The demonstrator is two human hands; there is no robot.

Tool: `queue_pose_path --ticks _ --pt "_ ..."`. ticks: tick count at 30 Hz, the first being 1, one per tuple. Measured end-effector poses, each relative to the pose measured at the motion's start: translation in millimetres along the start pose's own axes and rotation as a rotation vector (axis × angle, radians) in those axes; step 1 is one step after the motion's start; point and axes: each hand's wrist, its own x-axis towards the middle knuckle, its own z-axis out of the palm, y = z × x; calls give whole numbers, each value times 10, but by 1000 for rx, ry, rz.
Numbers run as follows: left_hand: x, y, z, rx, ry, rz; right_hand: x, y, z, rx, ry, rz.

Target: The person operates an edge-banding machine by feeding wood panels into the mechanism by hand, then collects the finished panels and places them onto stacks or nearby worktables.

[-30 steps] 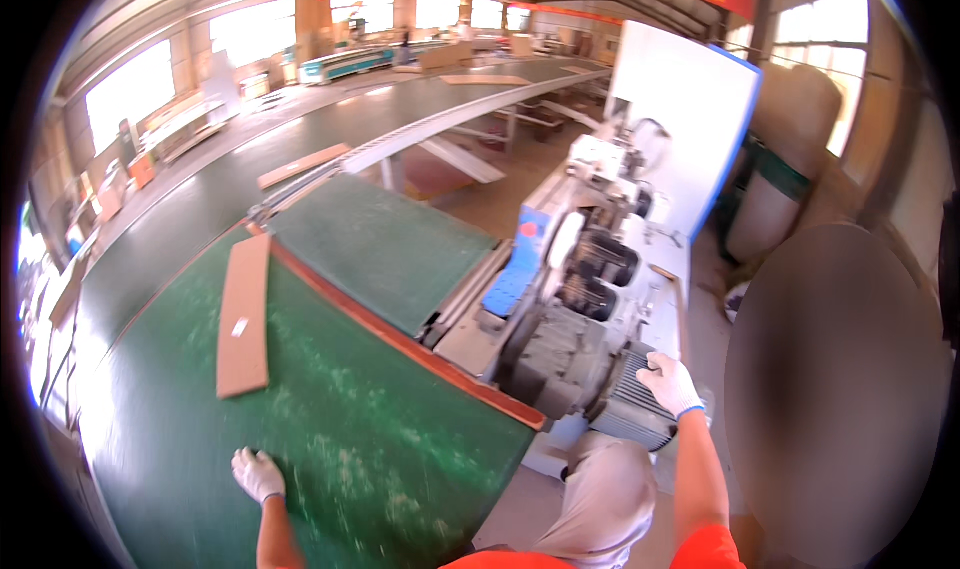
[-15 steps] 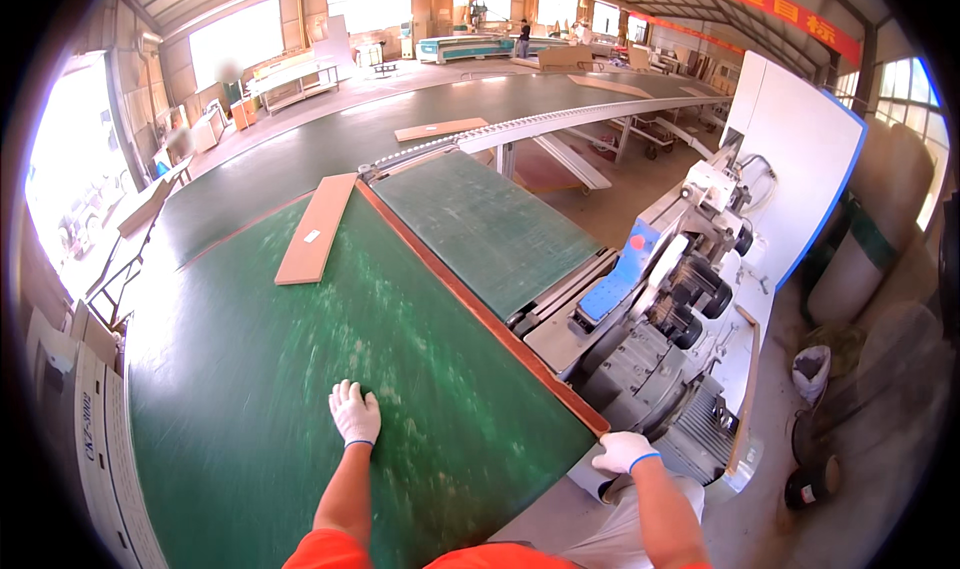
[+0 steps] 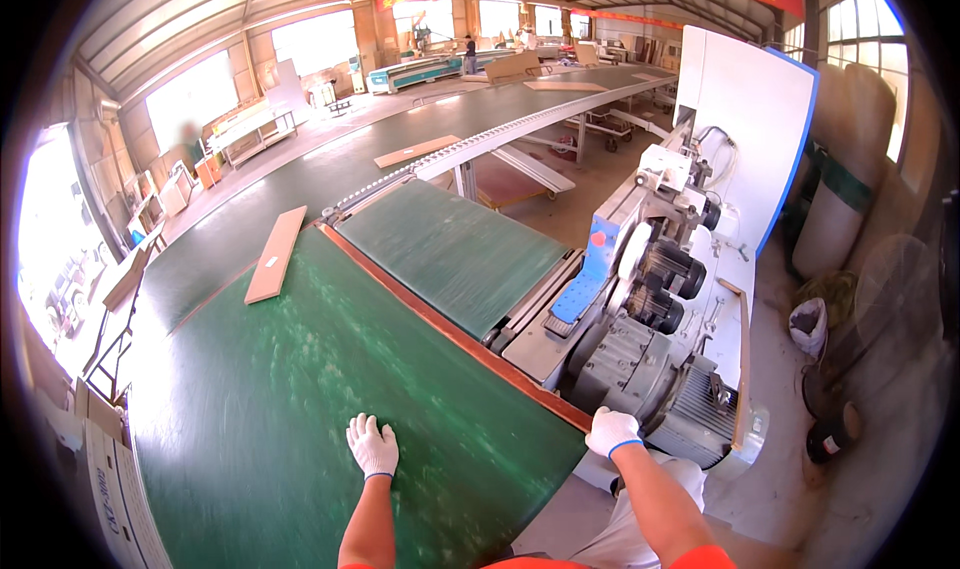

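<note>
My left hand [image 3: 373,446], in a white glove with a blue cuff edge, lies flat on the green conveyor surface [image 3: 330,369], fingers spread. Nothing is in it. My right hand [image 3: 612,432], gloved alike, is at the near end of the red-brown edge strip [image 3: 450,324]. Its fingers are curled over that edge, partly hidden from view. Farther off, a flat wood-coloured panel [image 3: 275,256] with a small white label lies at the far left end of the green surface, out of reach of both hands.
Right of the strip stands a machine with a grey motor [image 3: 690,409], a blue guard [image 3: 585,289] and a white board [image 3: 745,129]. A second green belt [image 3: 450,254] runs beside it. Another panel [image 3: 417,151] lies on the long far conveyor [image 3: 340,159]. A white cabinet [image 3: 120,499] borders the left.
My view has shifted to the right. The labelled panel has slid a little farther away past the strip's far end. Both hands keep to about the same places, the right more closed over the edge.
</note>
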Motion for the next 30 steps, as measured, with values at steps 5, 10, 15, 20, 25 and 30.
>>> queue_pose_path --ticks 5,10,15,20,25,30 --pt "-39 60 0 -16 -18 23 100 -93 213 -34 -24 -142" --pt "-2 -1 42 -7 -13 26 152 -198 84 -35 -140 -103" --pt "20 47 46 -6 -22 31 217 -141 259 -33 -33 -129" --pt "18 39 41 -9 0 49 229 -152 277 -45 -23 -138" --pt "27 21 45 -26 0 47 217 -170 249 -46 -45 -130" --pt "38 63 29 -31 -13 43 204 -160 221 -45 -45 -131"
